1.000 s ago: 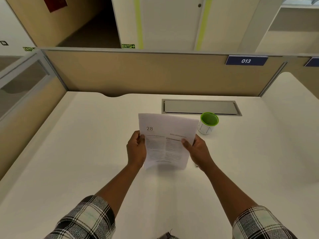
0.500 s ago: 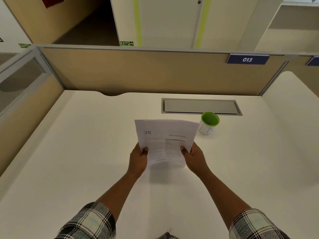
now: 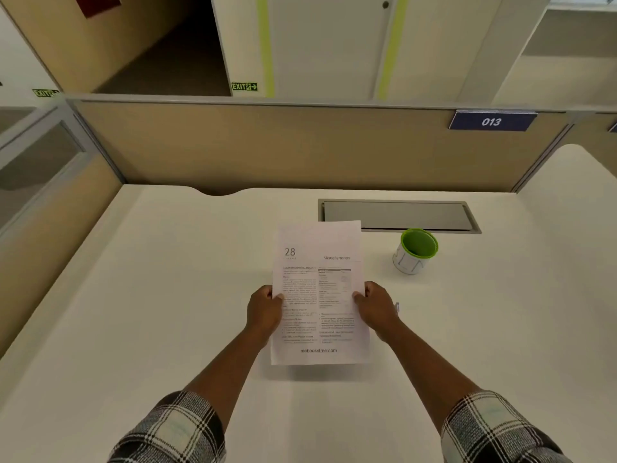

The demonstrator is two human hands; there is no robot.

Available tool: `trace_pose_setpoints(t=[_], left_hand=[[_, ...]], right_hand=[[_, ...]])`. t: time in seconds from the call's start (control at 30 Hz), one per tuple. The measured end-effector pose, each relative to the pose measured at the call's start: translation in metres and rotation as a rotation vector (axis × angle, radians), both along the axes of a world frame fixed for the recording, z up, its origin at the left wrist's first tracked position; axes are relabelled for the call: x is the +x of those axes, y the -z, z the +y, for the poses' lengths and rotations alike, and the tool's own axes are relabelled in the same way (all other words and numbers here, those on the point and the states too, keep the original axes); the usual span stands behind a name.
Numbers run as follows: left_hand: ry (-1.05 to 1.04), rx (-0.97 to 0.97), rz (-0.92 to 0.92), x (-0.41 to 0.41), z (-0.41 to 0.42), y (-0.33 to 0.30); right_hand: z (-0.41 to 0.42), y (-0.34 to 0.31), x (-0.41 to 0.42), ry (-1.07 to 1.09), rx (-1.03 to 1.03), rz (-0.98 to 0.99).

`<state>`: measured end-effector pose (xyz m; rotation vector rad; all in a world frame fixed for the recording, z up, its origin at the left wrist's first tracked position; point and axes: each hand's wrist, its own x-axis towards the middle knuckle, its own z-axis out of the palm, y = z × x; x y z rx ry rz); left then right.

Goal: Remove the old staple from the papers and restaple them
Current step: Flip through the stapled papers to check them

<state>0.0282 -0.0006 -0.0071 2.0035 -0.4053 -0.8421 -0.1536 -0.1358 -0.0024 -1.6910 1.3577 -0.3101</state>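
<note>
The printed papers (image 3: pixel 319 292), headed "28" and "Miscellaneous", are held just above the white desk (image 3: pixel 167 312) in front of me. My left hand (image 3: pixel 264 310) grips their left edge with the thumb on top. My right hand (image 3: pixel 375 307) grips the right edge the same way. Behind my right hand a small pale object (image 3: pixel 397 308) peeks out; I cannot tell what it is. No staple or stapler is visible.
A green-rimmed white cup (image 3: pixel 415 251) stands to the right of the papers. Behind it a grey cable-tray lid (image 3: pixel 397 215) is set into the desk. A tan partition (image 3: pixel 267 145) closes the far side, and another runs along the left.
The papers stood tilted up before me with their lower part hidden; now they lie nearly flat and the whole page shows. Both hands kept their hold on the side edges.
</note>
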Motion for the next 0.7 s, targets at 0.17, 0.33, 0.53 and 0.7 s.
trace_pose_setpoints(t=[0.17,0.33,0.53,0.7], left_hand=[[0.077,0.119,0.091,0.030,-0.005,0.008],[0.003,0.166,-0.058,0.079,-0.024,0.011],[-0.063,0.209,-0.194,0.144,-0.057,0.012],[-0.086,0.252,-0.357,0.187,-0.082,0.022]], right_hand=[[-0.018,0.003,0.046,0.044,0.053,-0.041],[-0.038,0.008,0.105,0.002,0.074,-0.026],[-0.069,0.016,0.171,-0.095,-0.006,0.093],[-0.094,0.025,0.210,-0.098,-0.092,0.142]])
